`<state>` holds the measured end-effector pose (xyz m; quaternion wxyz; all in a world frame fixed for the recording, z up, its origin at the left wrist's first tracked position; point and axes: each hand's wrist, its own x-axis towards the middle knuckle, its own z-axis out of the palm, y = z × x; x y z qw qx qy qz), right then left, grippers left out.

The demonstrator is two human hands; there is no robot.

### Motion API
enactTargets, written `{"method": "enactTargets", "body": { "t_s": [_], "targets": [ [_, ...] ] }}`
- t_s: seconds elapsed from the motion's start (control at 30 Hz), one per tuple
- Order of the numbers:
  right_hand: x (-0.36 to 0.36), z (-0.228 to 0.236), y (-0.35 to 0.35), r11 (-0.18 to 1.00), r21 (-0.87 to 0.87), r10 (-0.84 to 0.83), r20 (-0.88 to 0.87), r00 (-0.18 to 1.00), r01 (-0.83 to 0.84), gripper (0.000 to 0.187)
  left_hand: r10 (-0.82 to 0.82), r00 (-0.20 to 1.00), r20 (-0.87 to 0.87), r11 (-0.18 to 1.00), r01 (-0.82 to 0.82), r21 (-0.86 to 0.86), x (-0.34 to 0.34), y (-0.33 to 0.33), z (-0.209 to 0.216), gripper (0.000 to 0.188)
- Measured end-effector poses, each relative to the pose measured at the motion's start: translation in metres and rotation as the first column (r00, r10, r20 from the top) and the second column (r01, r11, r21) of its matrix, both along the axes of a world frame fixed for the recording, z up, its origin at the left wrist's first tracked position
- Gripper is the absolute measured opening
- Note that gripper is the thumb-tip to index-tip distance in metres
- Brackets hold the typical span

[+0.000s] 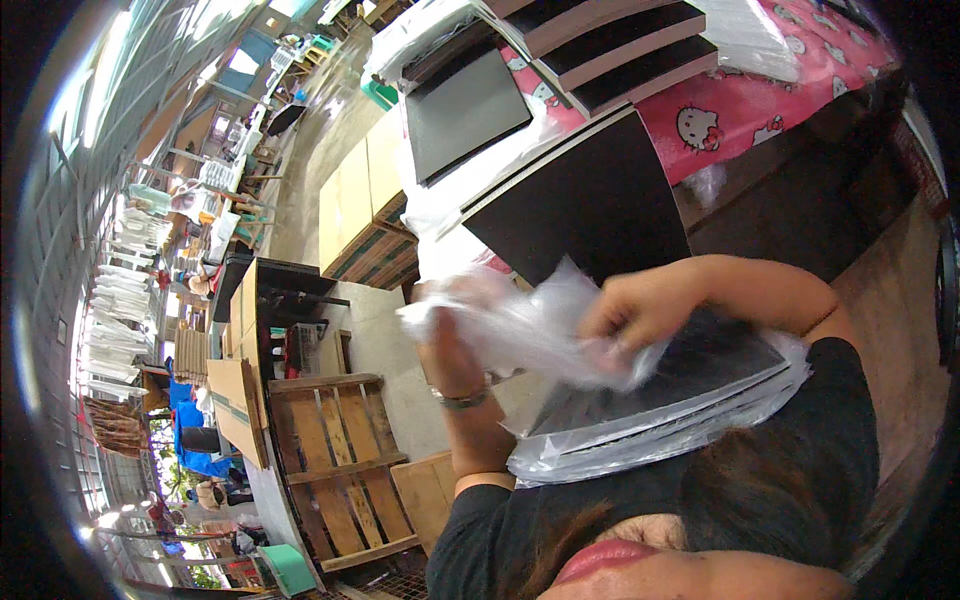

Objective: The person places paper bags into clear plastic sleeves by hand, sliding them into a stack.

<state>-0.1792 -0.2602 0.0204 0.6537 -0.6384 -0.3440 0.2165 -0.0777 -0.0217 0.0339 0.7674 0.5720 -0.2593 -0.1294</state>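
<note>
At the frame's centre, your right hand (640,308), fingers curled, pinches a crumpled translucent white plastic sheet (535,325), which partly veils your left hand (453,352), its grip too blurred to make out.

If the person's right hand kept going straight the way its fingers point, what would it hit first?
The right hand would meet the thin, cloudy plastic bunched right at its fingertips. Blur hides whether they already touch, and depth beyond is unclear.
</note>
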Motion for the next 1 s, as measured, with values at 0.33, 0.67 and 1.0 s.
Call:
{"method": "enactTargets", "body": {
  "t_s": [0.33,0.67,1.0],
  "targets": [
    [0.014,0.019,0.017,0.669,0.013,-0.631,0.538,0.559,0.743,0.054,0.303,0.639,0.707,0.815,-0.558,0.155,-0.028,-0.047,0.001,0.015],
    [0.015,0.024,0.035,0.859,0.158,-0.428,-0.299,0.853,0.487,0.019,0.106,0.987,0.122,0.994,-0.105,-0.018,-0.021,-0.024,0.002,0.024],
    [0.019,0.052,0.005,0.775,0.173,-0.565,-0.242,0.789,0.608,0.055,0.375,0.720,0.584,0.798,-0.571,0.193,0.006,-0.005,-0.020,0.017]
  ]
}}
